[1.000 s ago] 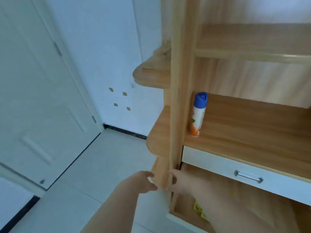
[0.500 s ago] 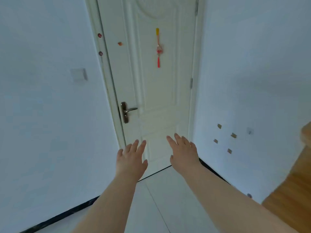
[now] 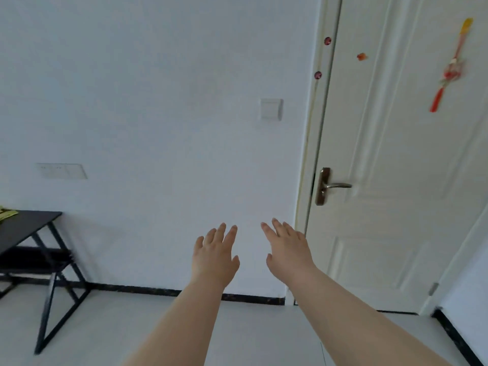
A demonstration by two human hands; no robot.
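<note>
My left hand [image 3: 215, 256] and my right hand [image 3: 287, 249] are stretched out in front of me at mid-frame, backs up, fingers straight and slightly spread. Both hold nothing and touch nothing. They hang in the air before a plain white wall [image 3: 158, 128]. My bare forearms run down to the lower edge of the view.
A white door [image 3: 396, 154] with a metal lever handle [image 3: 334, 185] stands shut at the right, with a red tasselled ornament [image 3: 449, 67] hanging on it. A black table [image 3: 23, 225] stands at the left by the wall. A light switch [image 3: 271, 109] is on the wall. The floor is pale tile.
The view has swung left, from the wooden shelf unit to the door and then to the wall. My hands left the shelf's edge and now reach forward, fingers straight.
</note>
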